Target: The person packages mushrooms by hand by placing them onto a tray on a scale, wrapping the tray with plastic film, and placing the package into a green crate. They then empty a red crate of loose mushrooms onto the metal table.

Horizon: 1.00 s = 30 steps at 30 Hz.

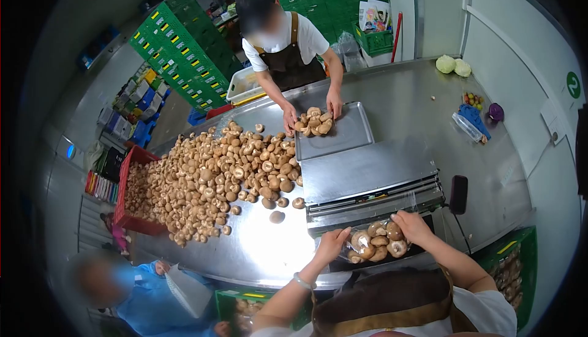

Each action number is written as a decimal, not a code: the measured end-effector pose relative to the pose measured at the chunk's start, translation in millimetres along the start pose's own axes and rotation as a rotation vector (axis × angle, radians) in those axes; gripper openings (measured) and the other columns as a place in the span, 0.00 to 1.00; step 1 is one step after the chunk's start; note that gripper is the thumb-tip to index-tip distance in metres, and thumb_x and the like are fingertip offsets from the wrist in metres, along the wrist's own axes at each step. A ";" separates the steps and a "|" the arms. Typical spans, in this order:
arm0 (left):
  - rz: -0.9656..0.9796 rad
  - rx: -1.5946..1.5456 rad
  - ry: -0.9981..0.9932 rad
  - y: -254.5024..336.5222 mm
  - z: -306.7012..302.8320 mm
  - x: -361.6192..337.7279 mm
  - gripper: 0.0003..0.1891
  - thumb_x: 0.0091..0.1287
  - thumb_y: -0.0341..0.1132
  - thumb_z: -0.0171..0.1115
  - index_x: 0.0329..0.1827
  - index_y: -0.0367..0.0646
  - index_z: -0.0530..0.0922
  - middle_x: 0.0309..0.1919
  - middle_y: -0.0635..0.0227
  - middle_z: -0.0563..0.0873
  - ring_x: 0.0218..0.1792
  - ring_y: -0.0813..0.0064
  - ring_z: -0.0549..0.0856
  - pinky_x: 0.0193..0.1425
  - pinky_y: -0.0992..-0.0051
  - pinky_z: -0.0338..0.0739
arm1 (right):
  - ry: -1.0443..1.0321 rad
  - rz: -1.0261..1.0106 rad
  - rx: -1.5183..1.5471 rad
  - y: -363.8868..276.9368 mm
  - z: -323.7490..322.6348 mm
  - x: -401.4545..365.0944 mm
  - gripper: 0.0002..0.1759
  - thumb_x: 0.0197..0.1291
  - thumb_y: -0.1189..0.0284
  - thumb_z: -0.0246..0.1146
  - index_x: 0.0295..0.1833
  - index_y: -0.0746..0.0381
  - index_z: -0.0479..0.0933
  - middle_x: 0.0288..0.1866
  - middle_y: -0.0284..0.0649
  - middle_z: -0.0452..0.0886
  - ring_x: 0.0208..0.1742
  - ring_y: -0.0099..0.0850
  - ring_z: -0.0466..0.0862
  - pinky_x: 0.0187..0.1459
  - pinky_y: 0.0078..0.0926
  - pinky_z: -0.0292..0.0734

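You seem to be at the wrapping step, left hand (332, 245) at nine o'clock and right hand (415, 228) at two gripping the film-covered mushroom pack (378, 242) beside the wrapping machine (367, 174); the next move calls for even tension.

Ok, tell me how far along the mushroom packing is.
Likely done: the green crate at the right holds mushrooms, probably packed ones, though I can't count packs. In hand: a film-covered mushroom pack, between the left hand and right hand. Left: most of it, judging by the large loose heap, plus the mushrooms the co-worker handles at the tray.
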<state>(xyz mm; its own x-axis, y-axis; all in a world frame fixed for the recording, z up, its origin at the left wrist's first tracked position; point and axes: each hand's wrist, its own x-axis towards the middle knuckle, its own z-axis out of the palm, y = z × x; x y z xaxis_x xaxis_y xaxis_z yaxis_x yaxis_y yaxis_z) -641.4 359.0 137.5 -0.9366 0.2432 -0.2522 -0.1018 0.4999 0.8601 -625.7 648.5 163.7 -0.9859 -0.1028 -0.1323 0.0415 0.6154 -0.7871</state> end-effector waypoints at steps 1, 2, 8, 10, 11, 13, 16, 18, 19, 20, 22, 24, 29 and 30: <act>-0.025 0.012 0.004 -14.6 12.7 1.9 0.23 0.77 0.47 0.57 0.36 0.33 0.83 0.24 0.48 0.83 0.27 0.55 0.85 0.35 0.63 0.76 | -0.023 0.045 -0.072 14.5 11.7 -3.8 0.24 0.75 0.55 0.52 0.38 0.66 0.76 0.31 0.60 0.81 0.39 0.62 0.81 0.41 0.55 0.75; -0.001 0.169 0.041 -31.1 24.5 5.2 0.24 0.76 0.49 0.58 0.33 0.33 0.83 0.26 0.44 0.84 0.29 0.48 0.85 0.35 0.59 0.76 | 0.007 0.041 -0.072 36.7 26.6 -3.0 0.23 0.75 0.55 0.53 0.39 0.66 0.76 0.32 0.60 0.81 0.40 0.62 0.82 0.41 0.55 0.75; -0.019 0.251 0.285 -51.9 60.7 -21.6 0.14 0.71 0.42 0.65 0.40 0.37 0.79 0.26 0.49 0.85 0.29 0.46 0.85 0.34 0.58 0.78 | 0.058 0.268 0.014 87.3 51.6 -27.8 0.16 0.70 0.59 0.59 0.46 0.63 0.75 0.35 0.55 0.85 0.41 0.56 0.85 0.41 0.50 0.78; 0.062 0.148 0.389 -69.3 71.3 -32.6 0.11 0.71 0.38 0.65 0.44 0.39 0.76 0.29 0.51 0.85 0.31 0.50 0.86 0.35 0.61 0.78 | 0.115 0.261 0.032 87.9 53.5 -38.0 0.13 0.68 0.65 0.62 0.50 0.62 0.71 0.32 0.51 0.85 0.38 0.52 0.85 0.38 0.46 0.77; 0.095 0.095 0.439 -75.9 76.1 -39.3 0.11 0.71 0.35 0.65 0.46 0.39 0.74 0.31 0.52 0.85 0.32 0.52 0.86 0.36 0.62 0.77 | 0.155 0.253 0.088 92.0 59.7 -40.3 0.13 0.68 0.67 0.62 0.50 0.62 0.71 0.31 0.50 0.85 0.36 0.51 0.85 0.37 0.45 0.77; 0.074 -0.056 0.459 -89.3 82.6 -45.5 0.09 0.71 0.29 0.64 0.45 0.39 0.71 0.29 0.59 0.80 0.29 0.63 0.81 0.35 0.66 0.74 | 0.240 0.236 0.197 102.9 74.0 -41.9 0.11 0.67 0.70 0.63 0.49 0.63 0.71 0.29 0.48 0.84 0.34 0.49 0.85 0.35 0.42 0.76; 0.080 -0.146 0.563 -90.9 63.4 -44.0 0.09 0.70 0.27 0.63 0.44 0.40 0.70 0.24 0.65 0.74 0.24 0.71 0.72 0.30 0.68 0.69 | 0.406 0.229 0.514 91.3 50.7 -75.9 0.09 0.67 0.78 0.61 0.49 0.63 0.70 0.25 0.36 0.75 0.26 0.23 0.74 0.31 0.27 0.70; 0.082 -0.073 0.455 -70.5 47.9 -53.9 0.09 0.70 0.27 0.64 0.44 0.40 0.70 0.25 0.64 0.76 0.25 0.69 0.75 0.31 0.67 0.71 | 0.451 0.317 0.605 70.6 25.5 -116.6 0.08 0.67 0.80 0.60 0.48 0.63 0.70 0.24 0.32 0.71 0.27 0.20 0.71 0.31 0.25 0.69; 0.084 -0.037 0.403 -66.7 46.0 -54.6 0.09 0.70 0.27 0.64 0.44 0.41 0.70 0.26 0.63 0.77 0.25 0.68 0.77 0.31 0.67 0.71 | 0.472 0.347 0.594 68.3 21.7 -132.9 0.07 0.67 0.81 0.59 0.48 0.62 0.70 0.24 0.31 0.71 0.27 0.20 0.71 0.32 0.25 0.69; 0.024 0.032 0.334 -74.6 51.5 -51.8 0.10 0.69 0.28 0.65 0.44 0.42 0.71 0.29 0.60 0.81 0.28 0.62 0.82 0.33 0.65 0.74 | 0.547 0.330 0.454 78.8 30.3 -143.6 0.07 0.67 0.81 0.59 0.47 0.62 0.69 0.24 0.32 0.71 0.28 0.20 0.72 0.32 0.26 0.69; 0.199 0.406 0.285 -83.7 68.3 -40.1 0.11 0.69 0.29 0.62 0.52 0.45 0.75 0.33 0.62 0.84 0.32 0.58 0.86 0.35 0.62 0.79 | 0.661 0.323 0.365 120.9 65.4 -159.2 0.07 0.68 0.81 0.58 0.47 0.62 0.69 0.25 0.37 0.74 0.27 0.24 0.73 0.32 0.29 0.70; 0.423 0.598 0.223 -82.8 85.7 -26.9 0.17 0.66 0.29 0.61 0.59 0.48 0.76 0.34 0.65 0.83 0.32 0.61 0.85 0.35 0.63 0.81 | 0.713 0.411 0.154 147.2 102.0 -161.0 0.07 0.70 0.81 0.56 0.50 0.62 0.68 0.29 0.46 0.80 0.32 0.43 0.82 0.37 0.38 0.75; 0.728 0.572 -0.108 -41.6 107.4 4.6 0.31 0.60 0.26 0.60 0.70 0.49 0.70 0.35 0.68 0.80 0.33 0.65 0.83 0.38 0.66 0.82 | 0.940 0.355 1.311 217.9 199.2 -149.4 0.09 0.75 0.66 0.54 0.53 0.58 0.68 0.46 0.47 0.82 0.45 0.45 0.87 0.50 0.35 0.80; 0.517 0.423 -0.189 -36.7 113.6 -2.0 0.30 0.63 0.26 0.61 0.71 0.49 0.69 0.35 0.68 0.80 0.35 0.67 0.84 0.39 0.68 0.81 | 0.780 0.216 1.389 191.2 191.1 -149.7 0.11 0.75 0.64 0.54 0.54 0.57 0.68 0.47 0.44 0.80 0.43 0.42 0.86 0.48 0.34 0.81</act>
<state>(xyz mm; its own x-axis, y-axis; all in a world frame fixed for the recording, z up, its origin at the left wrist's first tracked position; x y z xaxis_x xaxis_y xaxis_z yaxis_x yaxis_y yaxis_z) -597.7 434.7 56.0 -0.7514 0.6587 0.0381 0.5173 0.5523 0.6537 -439.2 632.3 -82.1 -0.7621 0.5594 -0.3260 -0.1362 -0.6308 -0.7639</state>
